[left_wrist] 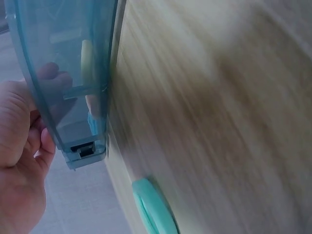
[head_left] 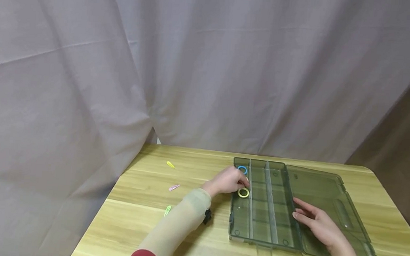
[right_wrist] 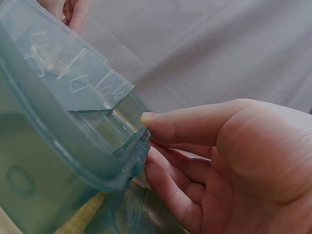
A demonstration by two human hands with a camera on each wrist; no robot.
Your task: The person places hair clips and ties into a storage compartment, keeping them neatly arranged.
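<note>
A translucent grey-green divider box (head_left: pixel 257 242) lies open, its long dividers running front to back. My left hand (head_left: pixel 227 181) reaches over its left wall, fingers bent down into the left compartment. A blue ring-shaped band (head_left: pixel 242 170) lies just beyond those fingers and a yellow ring-shaped band (head_left: pixel 243 192) just in front. Through the wall in the left wrist view, a pale pinkish band (left_wrist: pixel 90 105) shows between them; whether the fingertips hold it I cannot tell. My right hand (head_left: pixel 323 227) pinches the box's hinge-side edge, thumb (right_wrist: pixel 175 127) on top and fingers lower down.
The box's lid (head_left: pixel 323 188) is folded flat to the right. On the wooden table (head_left: pixel 139 202) at left lie a yellow hair clip (head_left: pixel 170 164), a pink hair clip (head_left: pixel 174 187) and a green hair clip (head_left: pixel 167 210). A grey curtain (head_left: pixel 209 72) hangs behind.
</note>
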